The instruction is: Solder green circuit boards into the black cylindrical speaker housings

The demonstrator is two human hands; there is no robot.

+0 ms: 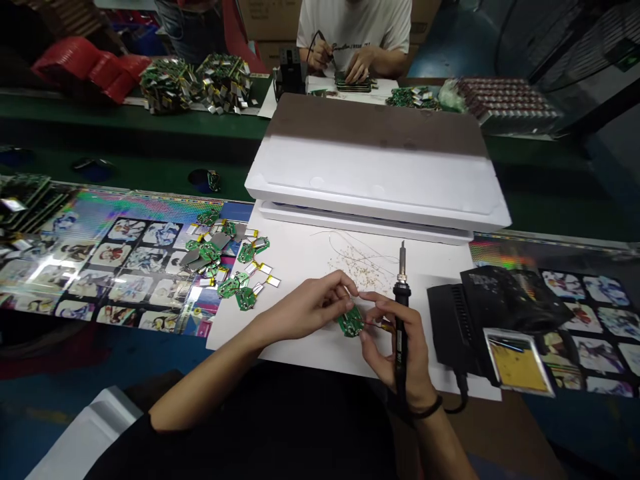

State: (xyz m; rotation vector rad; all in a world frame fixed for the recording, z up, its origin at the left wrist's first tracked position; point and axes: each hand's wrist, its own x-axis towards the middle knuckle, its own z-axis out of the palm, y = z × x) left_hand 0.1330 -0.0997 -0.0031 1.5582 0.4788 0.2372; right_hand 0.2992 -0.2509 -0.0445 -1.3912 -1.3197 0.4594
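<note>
My left hand pinches the upper edge of a small green circuit board above the white work sheet. My right hand holds a black soldering iron upright, its metal tip pointing away from me and clear of the board. The thumb and forefinger of that hand also reach to the board's right side, where thin wires show. Beyond the hands lie thin wire strands and a scatter of tiny yellowish bits. To the left is a loose pile of circuit boards with small silver battery cells.
A white foam block stands behind the sheet. On the right are a black soldering station and a clear-edged box with yellow inside. Across the bench a person handles stacked boards; board heaps lie far left.
</note>
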